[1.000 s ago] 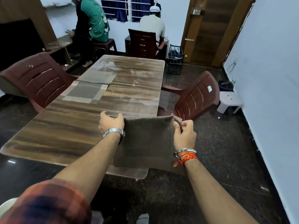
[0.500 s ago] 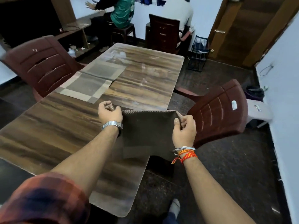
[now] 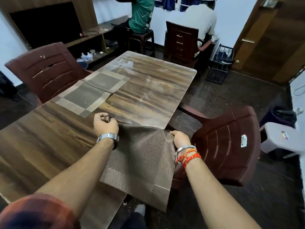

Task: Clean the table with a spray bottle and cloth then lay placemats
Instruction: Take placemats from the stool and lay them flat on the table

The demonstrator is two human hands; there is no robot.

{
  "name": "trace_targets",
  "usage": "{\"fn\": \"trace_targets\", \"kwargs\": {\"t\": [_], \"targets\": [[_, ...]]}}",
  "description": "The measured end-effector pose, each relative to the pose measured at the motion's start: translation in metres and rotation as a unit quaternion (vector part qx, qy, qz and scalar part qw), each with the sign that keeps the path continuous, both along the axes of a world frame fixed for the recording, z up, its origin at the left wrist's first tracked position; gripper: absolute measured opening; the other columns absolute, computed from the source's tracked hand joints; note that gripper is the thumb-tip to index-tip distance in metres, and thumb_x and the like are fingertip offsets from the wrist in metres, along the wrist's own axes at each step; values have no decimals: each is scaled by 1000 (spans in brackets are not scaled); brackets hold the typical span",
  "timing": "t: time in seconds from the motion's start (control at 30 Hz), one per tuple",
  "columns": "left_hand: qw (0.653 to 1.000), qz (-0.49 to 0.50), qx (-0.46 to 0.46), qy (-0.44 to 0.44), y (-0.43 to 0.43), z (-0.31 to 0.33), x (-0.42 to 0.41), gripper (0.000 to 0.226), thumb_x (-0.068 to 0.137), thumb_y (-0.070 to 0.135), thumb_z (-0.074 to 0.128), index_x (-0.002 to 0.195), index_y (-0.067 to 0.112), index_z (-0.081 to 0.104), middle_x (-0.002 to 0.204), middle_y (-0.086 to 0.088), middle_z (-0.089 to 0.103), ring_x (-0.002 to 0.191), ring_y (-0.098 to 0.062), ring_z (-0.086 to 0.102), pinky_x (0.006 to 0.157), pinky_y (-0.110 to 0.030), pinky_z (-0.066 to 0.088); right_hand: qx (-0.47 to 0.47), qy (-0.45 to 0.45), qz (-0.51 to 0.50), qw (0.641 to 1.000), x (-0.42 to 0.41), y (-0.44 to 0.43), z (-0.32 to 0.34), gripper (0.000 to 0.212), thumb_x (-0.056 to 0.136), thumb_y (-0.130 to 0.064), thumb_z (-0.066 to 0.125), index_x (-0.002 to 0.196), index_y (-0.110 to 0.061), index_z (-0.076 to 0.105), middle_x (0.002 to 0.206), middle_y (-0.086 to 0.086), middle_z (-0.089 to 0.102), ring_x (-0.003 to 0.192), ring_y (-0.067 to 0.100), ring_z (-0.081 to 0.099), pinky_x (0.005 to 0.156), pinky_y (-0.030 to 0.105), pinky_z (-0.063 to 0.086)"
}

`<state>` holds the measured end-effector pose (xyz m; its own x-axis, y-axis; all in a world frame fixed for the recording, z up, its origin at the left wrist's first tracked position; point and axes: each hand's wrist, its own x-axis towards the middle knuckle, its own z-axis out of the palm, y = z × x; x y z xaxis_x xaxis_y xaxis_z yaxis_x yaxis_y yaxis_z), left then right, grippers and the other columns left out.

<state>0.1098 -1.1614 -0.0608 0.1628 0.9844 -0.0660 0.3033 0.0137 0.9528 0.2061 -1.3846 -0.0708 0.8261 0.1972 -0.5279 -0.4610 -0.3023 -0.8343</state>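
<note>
A dark brown woven placemat (image 3: 140, 161) hangs over the near right corner of the wooden table (image 3: 49, 138). My left hand (image 3: 105, 123) grips its far left corner above the tabletop. My right hand (image 3: 180, 139) pinches its far right corner near the table's right edge. The mat's near end droops past the table edge toward the floor. Two lighter placemats lie flat along the far left side, one nearer (image 3: 82, 100) and one beyond it (image 3: 107, 81), touching or overlapping. No spray bottle or cloth shows.
Brown plastic chairs stand at the left (image 3: 46, 71) and right (image 3: 231, 146) of the table. A white stool (image 3: 280, 138) sits by the right wall. Two seated people (image 3: 201, 19) are at the far end, next to a black wire rack (image 3: 219, 66) and a wooden door.
Both hands have carried the dark placemat forward and down toward the table. My right hand has dropped lower, and the view has stepped closer to the table corner.
</note>
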Motion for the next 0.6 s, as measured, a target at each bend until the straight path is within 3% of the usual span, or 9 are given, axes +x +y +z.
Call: {"fn": "trace_targets", "kwargs": {"t": [0.07,0.17,0.27,0.33,0.37,0.4,0.47,0.53,0.6], "targets": [[1000,10,21,-6,9,1,22,18,76,6,55,80,24,54,69,10,53,70,-18,54,82,-36,54,43,-121,-18,992,15,8,-2,7,90,-15,58,86,-16,65,86,-2,66,81,11,62,78,22,46],[997,25,77,-18,21,11,59,25,77,8,50,66,31,45,66,9,54,84,-30,60,89,-46,51,87,-290,-57,951,27,21,10,36,94,-15,56,129,-8,54,130,-1,58,120,8,52,103,19,37],[993,24,109,-35,39,14,96,23,74,10,46,71,33,47,91,1,66,99,-33,59,90,-44,46,32,-351,-83,932,42,33,15,48,97,-19,52,141,-5,39,134,-10,39,126,0,35,102,2,23],[992,-21,127,12,49,3,113,20,80,7,49,86,27,53,108,-6,65,111,-32,51,90,-41,35,-14,-334,-79,939,52,40,-4,51,97,-30,51,143,-14,36,136,-8,44,126,6,42,104,14,30],[987,-56,127,82,56,-9,121,16,86,13,51,99,22,55,119,-7,62,119,-33,45,94,-44,31,-43,-297,-73,951,60,46,-17,53,96,-35,51,144,-19,34,135,-2,52,123,15,50,102,24,37],[974,-95,115,169,61,-23,128,24,91,24,53,115,20,53,134,-8,55,129,-34,38,101,-49,28,-79,-237,-65,966,68,51,-28,59,95,-38,51,146,-20,28,132,6,56,119,24,55,98,30,41],[935,-176,48,304,65,-51,135,58,95,48,47,146,21,36,161,-9,23,145,-40,17,113,-57,17,-173,-131,-19,976,80,56,-51,78,93,-44,50,151,-14,8,140,19,46,121,36,51,99,36,38],[893,-265,21,364,60,-75,138,74,94,61,40,156,28,18,167,-5,-2,150,-39,-2,118,-58,5,-253,-121,61,958,85,57,-69,82,91,-51,49,151,-12,8,149,21,30,130,40,38,107,41,29],[831,-361,56,420,48,-98,140,78,92,70,34,157,36,8,166,0,-12,151,-34,-10,118,-58,0,-324,-149,135,924,87,64,-79,73,92,-51,47,149,-18,19,154,16,19,134,40,29,109,44,26]]}}
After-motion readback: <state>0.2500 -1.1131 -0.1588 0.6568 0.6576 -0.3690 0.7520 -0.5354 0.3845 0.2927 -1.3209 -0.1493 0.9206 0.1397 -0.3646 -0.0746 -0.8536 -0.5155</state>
